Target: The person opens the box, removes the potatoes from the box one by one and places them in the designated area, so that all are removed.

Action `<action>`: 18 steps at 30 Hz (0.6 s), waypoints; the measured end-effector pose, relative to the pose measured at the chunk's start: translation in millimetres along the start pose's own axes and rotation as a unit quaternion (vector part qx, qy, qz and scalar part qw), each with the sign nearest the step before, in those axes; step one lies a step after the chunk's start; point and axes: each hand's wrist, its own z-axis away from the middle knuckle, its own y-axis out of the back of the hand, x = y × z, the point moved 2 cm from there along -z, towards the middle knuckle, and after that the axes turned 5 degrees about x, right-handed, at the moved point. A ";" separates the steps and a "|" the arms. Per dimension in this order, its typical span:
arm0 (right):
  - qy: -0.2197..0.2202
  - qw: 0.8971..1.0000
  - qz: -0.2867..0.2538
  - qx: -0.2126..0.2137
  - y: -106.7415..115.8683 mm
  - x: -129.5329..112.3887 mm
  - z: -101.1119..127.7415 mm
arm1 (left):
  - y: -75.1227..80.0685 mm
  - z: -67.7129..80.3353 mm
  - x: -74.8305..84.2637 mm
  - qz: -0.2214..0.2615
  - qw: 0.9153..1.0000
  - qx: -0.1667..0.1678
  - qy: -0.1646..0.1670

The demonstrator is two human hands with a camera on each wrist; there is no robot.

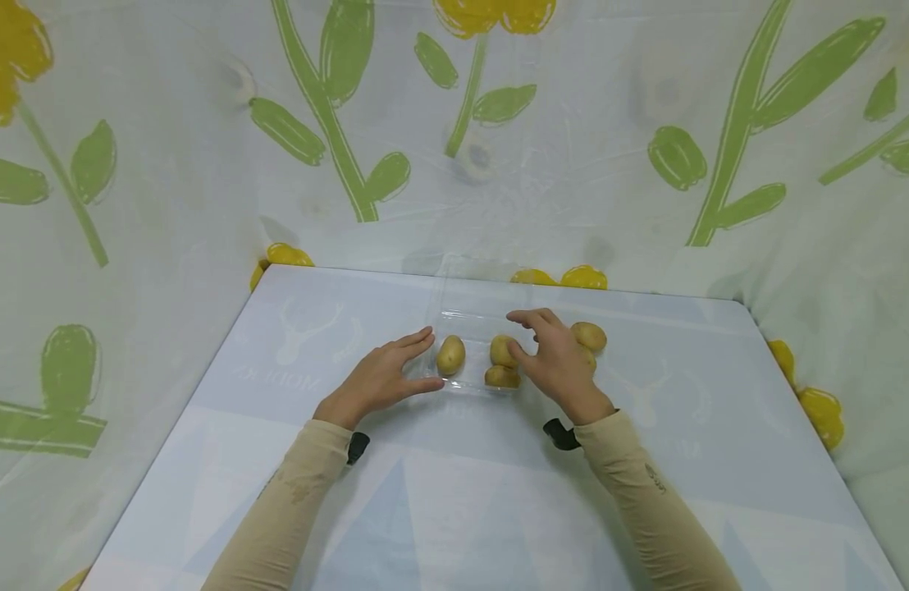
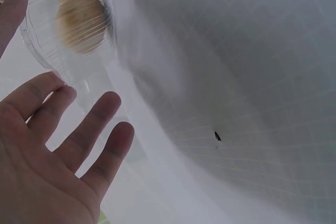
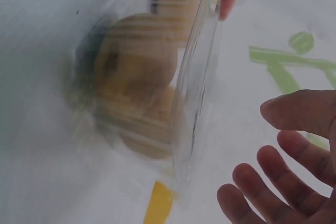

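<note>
**Inspector:** State of the left hand (image 1: 376, 379)?

**Assistant:** Flat and relaxed, fingers (image 2: 94, 124) straight and slightly spread. It lies on the counter (image 1: 292, 460) at the left edge of the clear plastic tray (image 1: 465, 316). The fingertips are at the tray wall; actual contact cannot be confirmed. It holds nothing.

**Inspector:** Right hand (image 1: 558, 361)?

**Assistant:** Over the right part of the tray, fingers loosely bent and apart, thumb close to a potato. The wrist view shows the fingers (image 3: 273, 177) just beside the tray rim, nothing gripped.

**Inspector:** Location of the potatoes?

**Assistant:** One potato (image 1: 450, 355) sits alone in the left part of the tray. Two potatoes (image 1: 502, 365) lie together nearer the middle, touching each other, just by the right thumb. A further potato (image 1: 590, 336) shows beyond the right hand; whether it lies inside the tray cannot be told.

**Inspector:** Surroundings?

**Assistant:** Tray at mid counter, towards the far edge. A floral cloth (image 1: 646, 164) with green stems and yellow blooms hangs behind and at both sides
</note>
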 end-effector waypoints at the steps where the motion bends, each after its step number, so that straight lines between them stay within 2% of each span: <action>1: -0.005 1.000 -0.007 -0.005 -1.7 -1.7 -1.0 | -0.1 0.0 -0.1 0.001 1.000 0.000 0.000; 7: -0.033 0.997 -0.068 -0.022 -12.0 -10.4 -4.2 | -0.2 0.1 -0.5 0.003 1.000 0.003 0.003; 11: -0.046 0.994 -0.089 -0.031 -19.3 -14.6 -4.7 | -0.4 -0.1 -0.2 0.008 1.000 0.005 0.005; 18: -0.060 0.988 -0.115 -0.080 -35.2 -19.0 -6.6 | -0.5 0.5 0.4 0.006 1.000 0.008 0.001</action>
